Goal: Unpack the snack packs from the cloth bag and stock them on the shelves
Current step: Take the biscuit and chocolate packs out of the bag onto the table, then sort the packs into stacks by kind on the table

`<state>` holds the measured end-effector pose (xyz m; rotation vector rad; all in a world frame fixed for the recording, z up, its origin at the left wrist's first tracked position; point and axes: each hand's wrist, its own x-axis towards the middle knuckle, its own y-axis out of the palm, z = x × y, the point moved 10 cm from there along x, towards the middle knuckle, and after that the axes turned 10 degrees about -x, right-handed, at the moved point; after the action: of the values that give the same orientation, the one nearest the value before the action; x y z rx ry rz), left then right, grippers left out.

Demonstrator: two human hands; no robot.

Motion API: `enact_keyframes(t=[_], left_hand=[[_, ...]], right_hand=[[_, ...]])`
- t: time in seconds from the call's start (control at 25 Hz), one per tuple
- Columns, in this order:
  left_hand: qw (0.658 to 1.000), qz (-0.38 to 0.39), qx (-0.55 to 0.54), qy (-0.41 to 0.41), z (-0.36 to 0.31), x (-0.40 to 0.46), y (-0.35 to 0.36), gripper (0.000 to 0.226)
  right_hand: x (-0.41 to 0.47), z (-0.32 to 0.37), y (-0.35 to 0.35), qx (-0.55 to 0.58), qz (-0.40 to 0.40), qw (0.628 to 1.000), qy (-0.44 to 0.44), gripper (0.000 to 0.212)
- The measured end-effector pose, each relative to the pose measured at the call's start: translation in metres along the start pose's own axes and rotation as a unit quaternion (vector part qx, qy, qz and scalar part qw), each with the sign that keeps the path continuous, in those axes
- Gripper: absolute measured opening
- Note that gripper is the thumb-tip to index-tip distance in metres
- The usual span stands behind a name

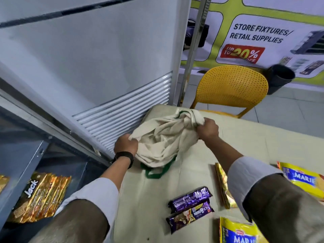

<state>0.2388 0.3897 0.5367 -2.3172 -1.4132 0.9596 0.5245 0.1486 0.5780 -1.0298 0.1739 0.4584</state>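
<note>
A cream cloth bag (163, 137) with green handles lies crumpled on the pale table (245, 141). My left hand (125, 144) grips its left edge. My right hand (207, 128) clutches a bunched fold at its top right. Two purple biscuit packs (190, 199) (190, 218) lie near the table's front. A gold pack (222, 185) sits partly under my right sleeve. Yellow Marie packs (303, 179) (238, 232) lie at the right and bottom right. Gold Jack packs (40, 195) rest on a grey shelf (26, 163) at the lower left.
A tall white cabinet with a slatted vent (126, 111) stands directly behind the bag. A yellow perforated chair (233, 86) is at the table's far side. A dark bin (280, 78) and a retail poster (259, 34) are behind it.
</note>
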Motion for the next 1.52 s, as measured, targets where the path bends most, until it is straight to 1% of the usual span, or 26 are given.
enact_keyframes(t=[0.04, 0.08, 0.12, 0.16, 0.2, 0.24, 0.28, 0.32, 0.36, 0.4, 0.48, 0.52, 0.56, 0.64, 0.72, 0.88, 0.96, 1.08, 1.16, 1.2, 1.24, 1.28, 1.36, 1.4, 1.44, 1.52], left_hand=[[1.0, -0.016, -0.004, 0.01, -0.01, 0.004, -0.004, 0.023], [1.0, -0.013, -0.009, 0.011, -0.012, 0.007, -0.002, 0.023], [1.0, 0.01, -0.022, 0.002, -0.01, 0.011, 0.006, 0.024], [0.997, 0.063, -0.042, -0.016, -0.003, 0.013, 0.02, 0.03], [0.989, 0.122, -0.071, -0.036, 0.006, 0.013, 0.036, 0.042], [0.981, 0.164, -0.088, -0.048, 0.012, 0.01, 0.047, 0.057], [0.976, 0.189, -0.093, -0.051, 0.018, 0.005, 0.054, 0.07], [0.974, 0.2, -0.096, -0.04, 0.02, -0.001, 0.059, 0.075], [0.978, 0.186, -0.095, -0.013, 0.02, -0.011, 0.058, 0.076], [0.985, 0.153, -0.079, 0.026, 0.018, -0.023, 0.052, 0.075], [0.991, 0.084, -0.019, 0.1, 0.016, -0.065, 0.038, 0.075], [0.99, 0.072, 0.006, 0.12, 0.016, -0.093, 0.038, 0.071], [0.987, 0.08, 0.025, 0.135, 0.019, -0.122, 0.046, 0.066], [0.978, 0.136, 0.031, 0.153, 0.026, -0.188, 0.077, 0.053], [0.965, 0.21, 0.035, 0.154, 0.04, -0.251, 0.12, 0.046], [0.936, 0.318, 0.065, 0.139, 0.059, -0.347, 0.196, 0.05], [0.933, 0.324, 0.087, 0.133, 0.062, -0.374, 0.215, 0.053], [0.938, 0.301, 0.132, 0.106, 0.077, -0.395, 0.231, 0.063], [0.943, 0.293, 0.136, 0.079, 0.083, -0.406, 0.236, 0.071], [0.949, 0.293, 0.106, 0.049, 0.089, -0.408, 0.239, 0.075], [0.954, 0.295, 0.054, -0.003, 0.094, -0.412, 0.24, 0.077], [0.953, 0.294, -0.023, -0.07, 0.104, -0.412, 0.242, 0.081], [0.928, 0.266, -0.167, -0.202, 0.125, -0.41, 0.245, 0.083], [0.912, 0.256, -0.21, -0.241, 0.13, -0.41, 0.246, 0.072], [0.904, 0.259, -0.233, -0.248, 0.127, -0.408, 0.247, 0.061], [0.899, 0.259, -0.256, -0.244, 0.117, -0.409, 0.246, 0.045]], right_hand=[[0.013, 0.006, -0.006, 0.016, -0.003, 1.0, 0.007, 0.04], [0.025, 0.007, -0.006, 0.025, 0.002, 1.0, 0.017, 0.041], [0.036, 0.006, 0.0, 0.034, 0.016, 0.999, 0.03, 0.041], [0.044, 0.001, 0.01, 0.051, 0.042, 0.997, 0.049, 0.046], [0.047, -0.007, 0.026, 0.08, 0.085, 0.99, 0.074, 0.058], [0.044, -0.014, 0.04, 0.11, 0.132, 0.981, 0.092, 0.076], [0.037, -0.02, 0.052, 0.142, 0.171, 0.97, 0.096, 0.09], [0.027, -0.024, 0.058, 0.163, 0.192, 0.964, 0.084, 0.095], [0.013, -0.029, 0.059, 0.172, 0.191, 0.965, 0.06, 0.094], [-0.003, -0.036, 0.054, 0.173, 0.168, 0.97, 0.031, 0.09], [-0.049, -0.057, 0.026, 0.167, 0.094, 0.981, -0.038, 0.079], [-0.074, -0.071, 0.009, 0.159, 0.056, 0.983, -0.079, 0.07], [-0.1, -0.089, -0.009, 0.142, 0.017, 0.982, -0.121, 0.061], [-0.149, -0.144, -0.038, 0.075, -0.04, 0.98, -0.18, 0.048], [-0.19, -0.207, -0.057, 0.026, -0.056, 0.981, -0.186, 0.044], [-0.243, -0.305, -0.067, -0.055, 0.003, 0.981, -0.187, 0.046], [-0.256, -0.335, -0.066, -0.097, 0.037, 0.975, -0.195, 0.049], [-0.265, -0.373, -0.065, -0.129, 0.081, 0.976, -0.159, 0.056], [-0.267, -0.39, -0.064, -0.109, 0.115, 0.98, -0.119, 0.062], [-0.267, -0.394, -0.064, -0.076, 0.133, 0.984, -0.09, 0.064], [-0.267, -0.399, -0.065, -0.014, 0.155, 0.987, -0.042, 0.066], [-0.268, -0.402, -0.065, 0.072, 0.18, 0.981, 0.012, 0.067], [-0.274, -0.403, -0.063, 0.229, 0.224, 0.94, 0.116, 0.063], [-0.277, -0.403, -0.063, 0.266, 0.232, 0.923, 0.152, 0.061], [-0.277, -0.406, -0.065, 0.279, 0.226, 0.917, 0.174, 0.058], [-0.276, -0.409, -0.066, 0.304, 0.213, 0.906, 0.205, 0.057]])
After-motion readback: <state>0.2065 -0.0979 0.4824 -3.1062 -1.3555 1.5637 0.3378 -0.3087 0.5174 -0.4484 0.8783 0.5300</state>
